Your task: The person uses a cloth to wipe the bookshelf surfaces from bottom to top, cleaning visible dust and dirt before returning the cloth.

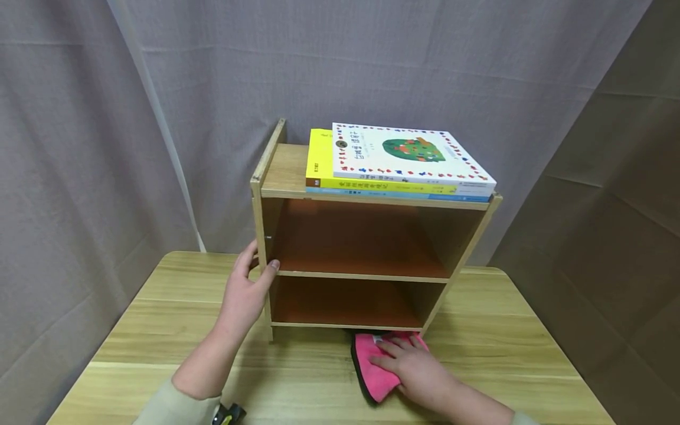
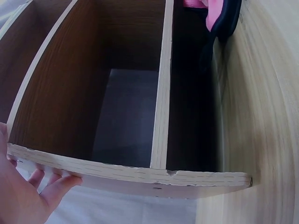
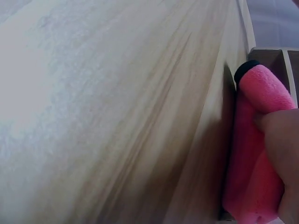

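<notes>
A small wooden shelf (image 1: 361,275) with brown inner boards stands on the table. My left hand (image 1: 251,289) holds its left side panel, thumb at the front edge and other fingers on the outer side. In the left wrist view that hand (image 2: 28,196) is at the panel's edge, partly out of frame. My right hand (image 1: 419,369) rests on a pink cloth (image 1: 372,378) with black edging, its fingers spread over it. The cloth lies at the shelf's lower right front, partly beneath the bottom board. In the right wrist view the cloth (image 3: 252,168) is folded beside the thumb.
Several books (image 1: 404,156) are stacked on the shelf's top, a white one uppermost over a yellow one. The wooden table (image 1: 504,342) extends around the shelf. Grey curtains (image 1: 212,88) hang behind and at both sides.
</notes>
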The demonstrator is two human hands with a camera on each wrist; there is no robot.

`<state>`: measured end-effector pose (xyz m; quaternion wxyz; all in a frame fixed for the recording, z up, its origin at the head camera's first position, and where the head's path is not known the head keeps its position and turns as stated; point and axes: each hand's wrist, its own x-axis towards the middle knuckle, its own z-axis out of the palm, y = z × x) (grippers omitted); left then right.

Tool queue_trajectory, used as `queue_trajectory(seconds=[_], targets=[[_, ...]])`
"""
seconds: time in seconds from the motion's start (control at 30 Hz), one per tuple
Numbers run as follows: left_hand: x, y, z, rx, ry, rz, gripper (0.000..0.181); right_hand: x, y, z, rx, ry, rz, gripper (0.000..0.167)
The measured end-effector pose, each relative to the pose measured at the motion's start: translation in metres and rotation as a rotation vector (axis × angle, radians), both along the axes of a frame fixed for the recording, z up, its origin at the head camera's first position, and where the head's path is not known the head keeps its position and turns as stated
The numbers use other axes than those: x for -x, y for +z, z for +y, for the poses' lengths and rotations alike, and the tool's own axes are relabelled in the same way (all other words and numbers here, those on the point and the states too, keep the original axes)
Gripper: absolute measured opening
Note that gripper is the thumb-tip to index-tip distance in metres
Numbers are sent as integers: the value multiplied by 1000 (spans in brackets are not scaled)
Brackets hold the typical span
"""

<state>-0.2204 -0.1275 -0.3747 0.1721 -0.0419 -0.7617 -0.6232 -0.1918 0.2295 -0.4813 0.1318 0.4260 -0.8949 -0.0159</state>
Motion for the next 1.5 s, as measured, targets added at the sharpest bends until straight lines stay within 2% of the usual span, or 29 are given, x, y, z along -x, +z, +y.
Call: queue_trajectory(seconds=[0.27,0.47,0.77,0.93,1.17,1.5], targets=[[1,0,0,-4,6,2,50,1,-5,-4,75,-46,-51,56],[0,1,0,-4,2,6,51,-1,-5,-8,113,-108,-109,49],[2,0,0,-6,-2,3,51,2,-9,-11,161,-139,-93,54],[3,0,0,-6,-3,1,52,4,-12,-11,203,-123,-81,59],[2,0,1,8,0,17,51,7,-14,-12,240,-75,-12,58],[1,-1,1,22,19,7,50,8,-14,-19,260,-71,-41,54]])
